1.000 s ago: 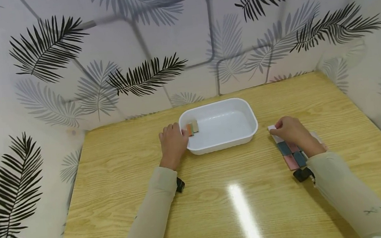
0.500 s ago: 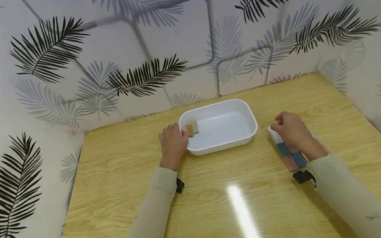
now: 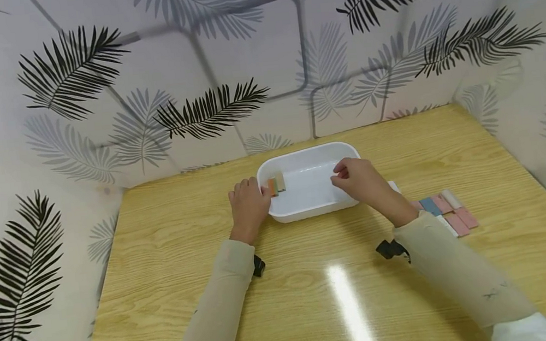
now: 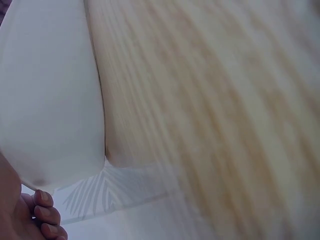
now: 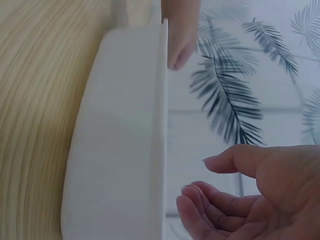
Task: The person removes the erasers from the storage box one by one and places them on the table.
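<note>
My left hand grips the left end of a white plastic tray, thumb over the rim and fingers outside. Inside the tray near that thumb lie a few small blocks, including an orange block and a beige block. Above the tray's right end is my right hand. In the right wrist view its thumb and loosely bent fingers stand apart, with nothing visible between them. To its right, several pink, blue and white blocks lie grouped on the table; my right forearm hides part of them.
The wooden table meets a leaf-patterned wall covering behind the tray. A single white block edge shows just beyond my right wrist. A strip of light glares on the table's front middle.
My right hand has moved left from the grouped blocks to over the tray's right end, uncovering some pink and blue blocks. My left hand and the tray have stayed in place.
</note>
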The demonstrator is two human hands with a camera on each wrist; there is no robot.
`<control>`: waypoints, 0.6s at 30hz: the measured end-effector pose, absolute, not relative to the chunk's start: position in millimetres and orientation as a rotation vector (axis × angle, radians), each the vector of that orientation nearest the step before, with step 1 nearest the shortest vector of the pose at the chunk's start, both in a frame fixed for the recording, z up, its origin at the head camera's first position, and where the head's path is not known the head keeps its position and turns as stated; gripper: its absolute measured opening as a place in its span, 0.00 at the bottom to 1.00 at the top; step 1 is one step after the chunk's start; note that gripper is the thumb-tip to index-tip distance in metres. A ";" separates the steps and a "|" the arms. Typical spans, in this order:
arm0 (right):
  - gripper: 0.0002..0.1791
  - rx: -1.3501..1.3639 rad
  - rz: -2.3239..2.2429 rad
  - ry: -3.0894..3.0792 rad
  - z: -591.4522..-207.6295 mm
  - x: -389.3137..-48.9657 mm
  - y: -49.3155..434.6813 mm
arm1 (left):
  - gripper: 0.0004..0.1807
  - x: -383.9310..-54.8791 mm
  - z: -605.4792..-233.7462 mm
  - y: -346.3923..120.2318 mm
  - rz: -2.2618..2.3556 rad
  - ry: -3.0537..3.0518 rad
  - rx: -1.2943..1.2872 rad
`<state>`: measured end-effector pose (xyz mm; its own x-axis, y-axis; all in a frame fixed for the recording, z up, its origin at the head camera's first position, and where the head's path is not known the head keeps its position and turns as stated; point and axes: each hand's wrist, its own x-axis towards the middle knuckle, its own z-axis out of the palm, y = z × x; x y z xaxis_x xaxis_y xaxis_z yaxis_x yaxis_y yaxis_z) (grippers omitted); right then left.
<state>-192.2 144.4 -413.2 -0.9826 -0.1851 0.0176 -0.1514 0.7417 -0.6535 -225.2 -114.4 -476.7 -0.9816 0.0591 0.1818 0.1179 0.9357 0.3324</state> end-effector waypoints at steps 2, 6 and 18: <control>0.16 -0.307 -1.046 2.858 -417.0 -198.0 127.7 | 0.16 -225.4 -477.6 -114.3 -0.515 -2.931 -0.131; 0.16 -0.323 -0.993 2.813 -427.7 -210.3 98.2 | 0.15 -224.8 -478.1 -113.3 -0.515 -2.939 -0.123; 0.20 -0.145 -0.900 2.735 -461.3 -244.5 46.3 | 0.17 -226.8 -476.9 -114.4 -0.455 -2.953 -0.115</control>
